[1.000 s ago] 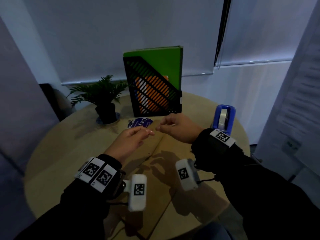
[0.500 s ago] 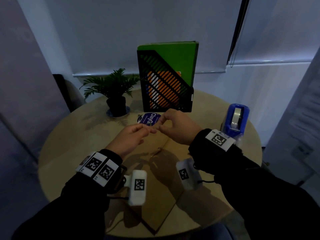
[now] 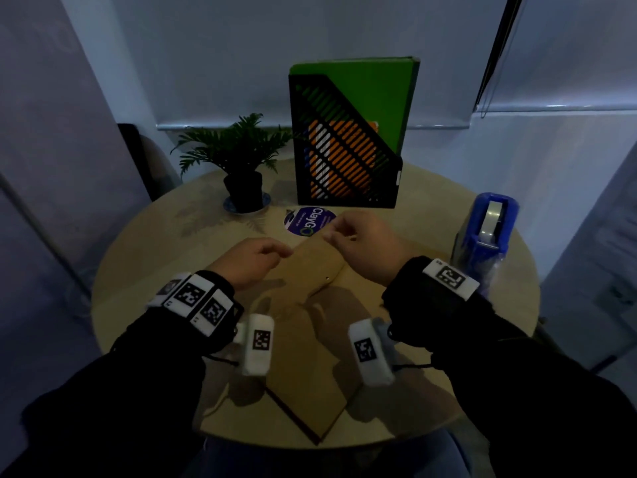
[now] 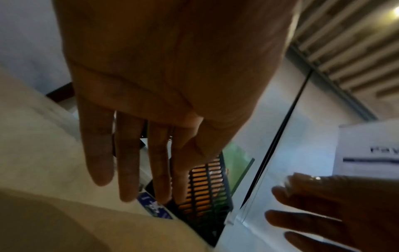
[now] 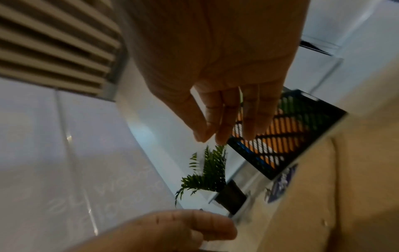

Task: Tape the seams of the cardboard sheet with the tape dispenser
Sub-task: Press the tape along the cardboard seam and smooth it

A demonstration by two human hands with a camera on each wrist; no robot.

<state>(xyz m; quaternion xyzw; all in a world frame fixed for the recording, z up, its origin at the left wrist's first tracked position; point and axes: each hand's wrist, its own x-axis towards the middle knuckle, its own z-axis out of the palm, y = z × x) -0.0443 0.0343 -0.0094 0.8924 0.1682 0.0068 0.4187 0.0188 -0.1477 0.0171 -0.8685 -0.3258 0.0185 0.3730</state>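
In the head view, the left hand (image 3: 251, 262) and the right hand (image 3: 362, 244) are held above the far end of the cardboard (image 3: 310, 357), which lies flat on the round table (image 3: 144, 270). Half a second earlier their fingertips were almost touching; now a clear gap is seen between them, the left drawn back toward the body. This is judged to mean that something was passed or stretched between the hands, and that no seam is yet being pressed. The dispenser (image 3: 486, 232) stands untouched at the table's right edge, well apart from both hands. Behind the hands a file rack (image 3: 344, 150) and a potted plant (image 3: 238, 150) are seen. In the left wrist view, what the head view hides is shown: the left fingers (image 4: 127, 162) are stretched out straight and relaxed, with nothing held. A glossy patch is caught on one right fingertip at lower right, possibly tape, though it is too blurred to be sure. In the right wrist view, the right thumb and forefinger are shown with their fingertips (image 5: 201, 133) pinched together; whether a strip is held between them cannot be told. The cardboard is glimpsed below at right.
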